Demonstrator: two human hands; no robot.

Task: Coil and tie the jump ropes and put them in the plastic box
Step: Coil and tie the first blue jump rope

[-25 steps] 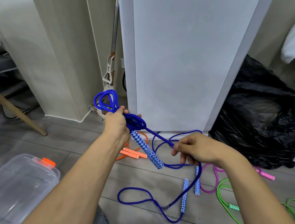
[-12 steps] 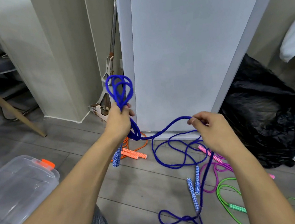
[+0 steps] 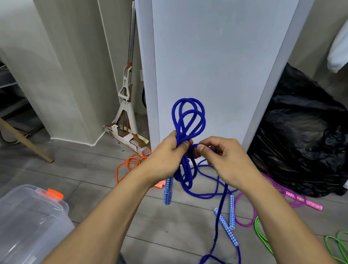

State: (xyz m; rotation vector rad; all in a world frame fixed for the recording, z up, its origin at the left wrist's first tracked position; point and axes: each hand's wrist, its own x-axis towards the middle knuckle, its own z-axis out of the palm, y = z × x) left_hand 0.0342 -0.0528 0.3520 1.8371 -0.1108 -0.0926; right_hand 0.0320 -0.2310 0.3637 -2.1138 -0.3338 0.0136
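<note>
Head view: left hand (image 3: 165,157) grips the coiled blue jump rope (image 3: 188,112) at 12 o'clock; right hand (image 3: 227,162) pinches its loose strand. Seemingly mid-wrap; next, cinch tight, then plastic box (image 3: 16,228) at 8 o'clock.

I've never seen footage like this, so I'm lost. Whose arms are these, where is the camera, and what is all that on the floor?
No machine here: the camera sits on a person's head, looking down at their own arms. The left hand grips a bundle of loops of a blue jump rope; the right hand pinches a strand of it beside the bundle. The rest trails on the floor. Also lying there: an orange rope, a pink rope, a green rope, and a clear plastic box at lower left.
</note>
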